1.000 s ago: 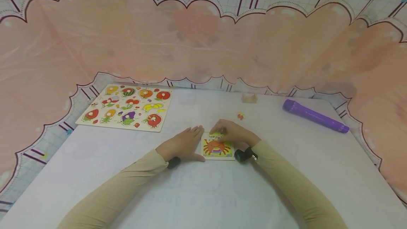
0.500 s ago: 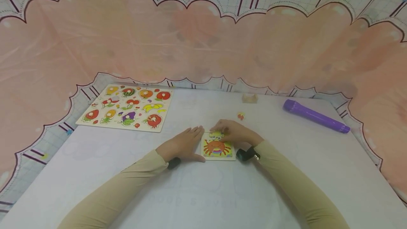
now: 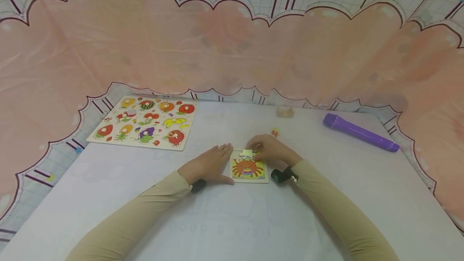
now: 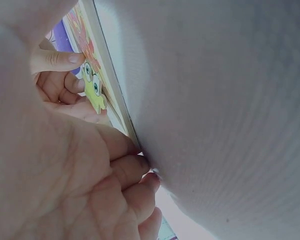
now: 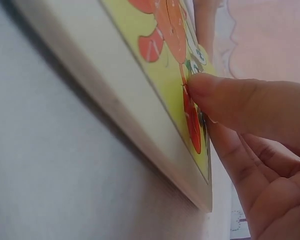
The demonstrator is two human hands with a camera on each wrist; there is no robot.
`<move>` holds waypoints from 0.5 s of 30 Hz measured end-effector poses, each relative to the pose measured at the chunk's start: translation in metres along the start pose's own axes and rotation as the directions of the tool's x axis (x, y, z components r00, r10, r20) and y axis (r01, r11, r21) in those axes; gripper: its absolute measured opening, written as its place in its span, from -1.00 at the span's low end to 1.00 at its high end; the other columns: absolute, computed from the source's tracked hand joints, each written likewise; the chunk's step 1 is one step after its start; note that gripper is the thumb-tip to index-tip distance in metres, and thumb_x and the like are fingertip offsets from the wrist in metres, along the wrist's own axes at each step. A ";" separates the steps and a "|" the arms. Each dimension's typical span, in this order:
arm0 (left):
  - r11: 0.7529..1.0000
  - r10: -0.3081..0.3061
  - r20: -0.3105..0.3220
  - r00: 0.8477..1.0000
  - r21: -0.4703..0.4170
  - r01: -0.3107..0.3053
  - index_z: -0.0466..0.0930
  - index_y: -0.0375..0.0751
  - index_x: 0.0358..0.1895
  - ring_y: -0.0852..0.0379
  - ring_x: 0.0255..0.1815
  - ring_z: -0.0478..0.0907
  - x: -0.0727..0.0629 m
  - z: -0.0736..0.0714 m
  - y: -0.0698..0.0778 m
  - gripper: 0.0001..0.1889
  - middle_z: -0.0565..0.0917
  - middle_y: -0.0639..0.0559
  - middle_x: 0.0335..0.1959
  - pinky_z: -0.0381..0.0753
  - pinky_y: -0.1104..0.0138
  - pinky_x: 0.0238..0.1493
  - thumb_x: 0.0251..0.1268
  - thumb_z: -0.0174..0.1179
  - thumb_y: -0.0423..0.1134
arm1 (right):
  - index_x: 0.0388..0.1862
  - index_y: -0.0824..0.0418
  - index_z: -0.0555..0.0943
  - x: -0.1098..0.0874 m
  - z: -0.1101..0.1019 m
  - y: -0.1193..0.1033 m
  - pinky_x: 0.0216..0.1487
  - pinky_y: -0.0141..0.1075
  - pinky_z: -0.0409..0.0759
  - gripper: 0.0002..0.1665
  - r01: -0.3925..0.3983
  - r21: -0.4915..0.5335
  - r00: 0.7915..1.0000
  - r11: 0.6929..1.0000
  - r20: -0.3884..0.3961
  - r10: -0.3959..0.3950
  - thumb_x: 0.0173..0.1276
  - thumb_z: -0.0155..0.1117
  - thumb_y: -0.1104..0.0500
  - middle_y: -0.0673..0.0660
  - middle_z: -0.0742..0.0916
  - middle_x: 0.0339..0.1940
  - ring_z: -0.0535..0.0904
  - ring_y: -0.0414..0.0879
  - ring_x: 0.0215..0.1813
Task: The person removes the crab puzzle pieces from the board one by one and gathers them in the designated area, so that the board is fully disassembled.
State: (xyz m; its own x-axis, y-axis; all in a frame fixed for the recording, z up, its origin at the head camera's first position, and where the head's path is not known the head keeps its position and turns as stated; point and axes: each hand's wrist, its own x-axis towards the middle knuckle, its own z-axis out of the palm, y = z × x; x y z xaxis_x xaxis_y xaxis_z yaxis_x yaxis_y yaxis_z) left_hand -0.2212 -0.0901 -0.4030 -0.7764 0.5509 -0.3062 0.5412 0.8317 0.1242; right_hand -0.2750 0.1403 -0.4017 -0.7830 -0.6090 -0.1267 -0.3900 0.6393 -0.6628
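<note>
Head view downward, wide; 2 wrist views close, sharing crab puzzle.

Counted one left hand and one right hand near the middle of one white desk, plus two tan sleeves
Also got one crab puzzle and one yellow piece with two eyes
Then spotted one fruit board towards the far left corner, eleven big fruits by a quick count, one purple stick towards the far right corner, one small tan block near the far edge, one little red piece
</note>
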 end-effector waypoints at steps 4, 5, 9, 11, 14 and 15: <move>1.000 0.001 0.002 1.000 0.001 -0.001 -0.09 -0.25 0.49 -0.01 0.55 -0.06 -0.001 -0.001 0.001 0.12 0.00 -0.11 0.53 -0.03 0.12 0.54 0.01 0.15 0.40 | -0.05 0.18 0.62 -0.001 -0.001 -0.001 0.11 -0.17 0.60 -0.63 -0.010 0.005 1.000 1.000 0.001 0.010 0.12 0.39 0.29 0.11 0.70 -0.01 0.63 -0.03 -0.01; 1.000 0.002 0.002 1.000 0.001 -0.002 -0.09 -0.25 0.49 -0.01 0.55 -0.06 -0.001 -0.002 0.001 0.12 0.00 -0.11 0.53 -0.03 0.12 0.54 0.01 0.15 0.40 | -0.05 0.19 0.62 -0.001 -0.001 -0.001 0.11 -0.17 0.60 -0.64 -0.007 0.007 1.000 1.000 0.001 0.007 0.13 0.39 0.30 0.12 0.69 0.00 0.63 -0.03 -0.01; 1.000 0.007 0.003 1.000 0.005 -0.007 -0.08 -0.27 0.49 -0.03 0.55 -0.05 -0.002 -0.002 0.001 0.12 0.00 -0.13 0.53 -0.02 0.11 0.53 0.01 0.15 0.40 | -0.05 0.18 0.63 -0.002 -0.001 -0.003 0.10 -0.19 0.61 -0.65 -0.007 0.015 1.000 1.000 0.008 0.007 0.14 0.38 0.30 0.11 0.69 -0.02 0.64 -0.03 -0.01; 1.000 0.007 0.003 1.000 0.012 -0.007 -0.09 -0.27 0.49 -0.03 0.55 -0.05 -0.001 -0.002 0.001 0.12 0.00 -0.13 0.53 -0.01 0.11 0.53 0.01 0.14 0.41 | -0.04 0.17 0.64 -0.003 -0.001 -0.003 0.11 -0.18 0.60 -0.66 -0.004 0.010 1.000 1.000 0.009 0.004 0.15 0.37 0.28 0.09 0.68 -0.03 0.63 -0.03 0.01; 1.000 0.005 0.001 1.000 0.017 -0.005 -0.08 -0.27 0.49 -0.04 0.54 -0.03 -0.001 -0.002 0.001 0.13 0.01 -0.13 0.53 0.00 0.11 0.53 0.01 0.14 0.41 | -0.03 0.16 0.65 -0.004 -0.001 -0.003 0.13 -0.17 0.59 -0.65 -0.001 -0.001 1.000 1.000 0.006 0.001 0.15 0.38 0.26 0.08 0.69 -0.06 0.63 -0.04 0.01; 1.000 0.004 0.001 1.000 0.016 -0.004 -0.08 -0.27 0.49 -0.04 0.54 -0.03 -0.001 -0.002 0.001 0.12 0.01 -0.13 0.53 0.00 0.11 0.53 0.01 0.15 0.41 | -0.02 0.17 0.65 -0.004 -0.001 -0.003 0.13 -0.16 0.59 -0.64 0.004 -0.008 1.000 1.000 0.004 -0.004 0.16 0.38 0.26 0.08 0.69 -0.07 0.63 -0.04 0.01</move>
State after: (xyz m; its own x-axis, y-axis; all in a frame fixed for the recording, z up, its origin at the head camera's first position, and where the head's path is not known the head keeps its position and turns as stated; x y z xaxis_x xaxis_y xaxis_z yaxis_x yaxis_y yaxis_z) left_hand -0.2205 -0.0892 -0.4008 -0.7735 0.5545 -0.3069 0.5497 0.8280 0.1105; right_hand -0.2711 0.1414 -0.3987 -0.7795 -0.6135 -0.1266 -0.3970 0.6402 -0.6577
